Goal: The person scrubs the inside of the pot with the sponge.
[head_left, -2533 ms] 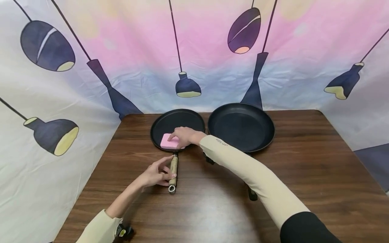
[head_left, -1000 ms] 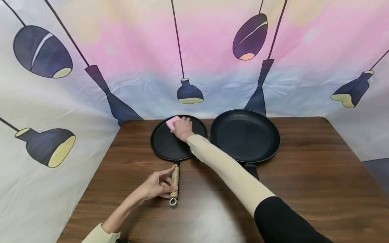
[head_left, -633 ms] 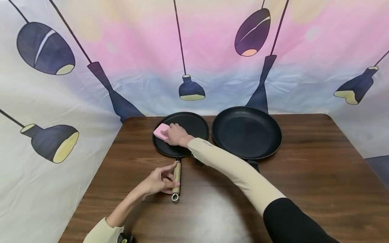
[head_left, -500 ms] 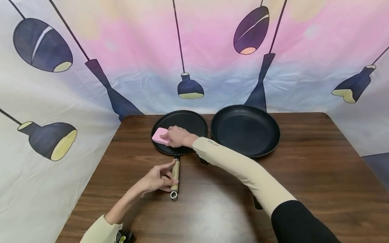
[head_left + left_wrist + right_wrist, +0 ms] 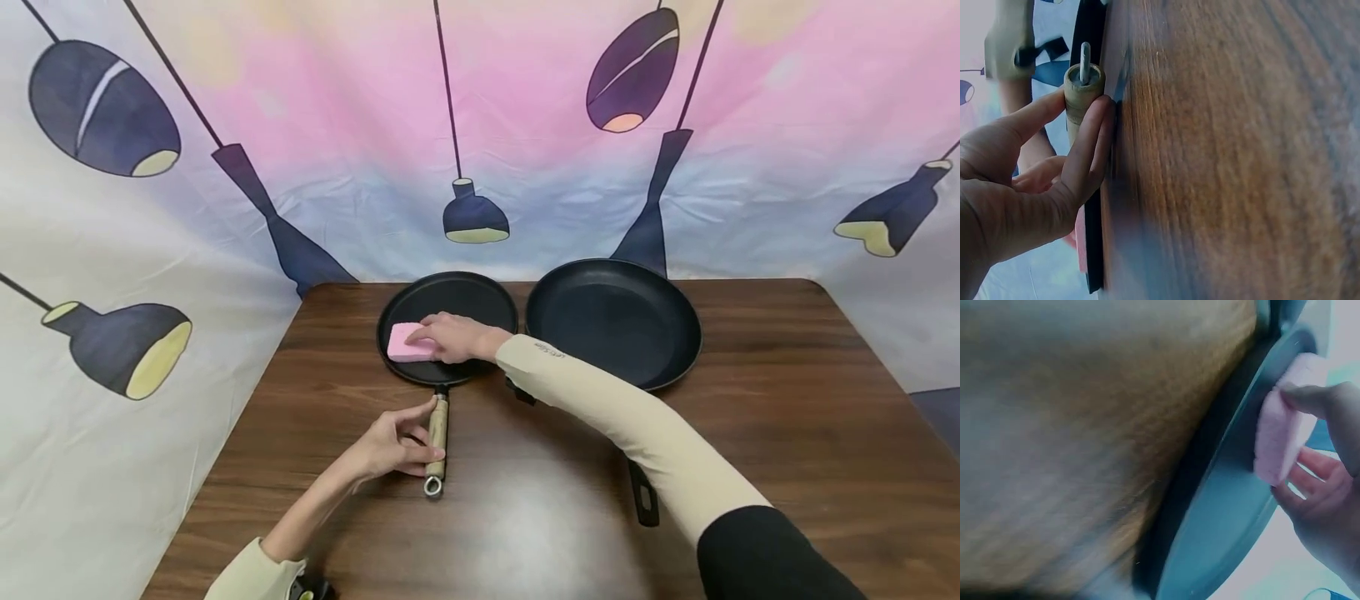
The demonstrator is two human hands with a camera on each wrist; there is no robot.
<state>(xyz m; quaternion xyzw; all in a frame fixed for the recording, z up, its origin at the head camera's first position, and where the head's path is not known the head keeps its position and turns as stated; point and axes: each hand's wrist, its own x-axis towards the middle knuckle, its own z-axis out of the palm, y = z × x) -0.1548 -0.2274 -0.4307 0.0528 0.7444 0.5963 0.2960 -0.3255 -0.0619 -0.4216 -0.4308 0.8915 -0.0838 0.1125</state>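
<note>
A flat black pan (image 5: 468,296) with a wooden handle (image 5: 438,435) lies at the back of the table, left of centre. My left hand (image 5: 392,443) grips that handle between thumb and fingers, near the metal ring at its end. Inside the pan, at its near left part, my right hand (image 5: 459,337) holds a pink sponge (image 5: 403,343). The right wrist view shows the thumb on one side of the sponge (image 5: 1272,440) and fingers on the other, with its face against the pan. The left wrist view shows the handle end (image 5: 1084,94) between thumb and fingers.
A larger, deeper black frying pan (image 5: 611,321) stands just right of the flat pan, its black handle (image 5: 643,496) partly behind the right sleeve. The wooden table (image 5: 525,517) ends at the back against a printed cloth (image 5: 360,167).
My right hand has swept the sponge from the pan's far part to its left edge, then slightly right and nearer. My left hand keeps its hold on the handle.
</note>
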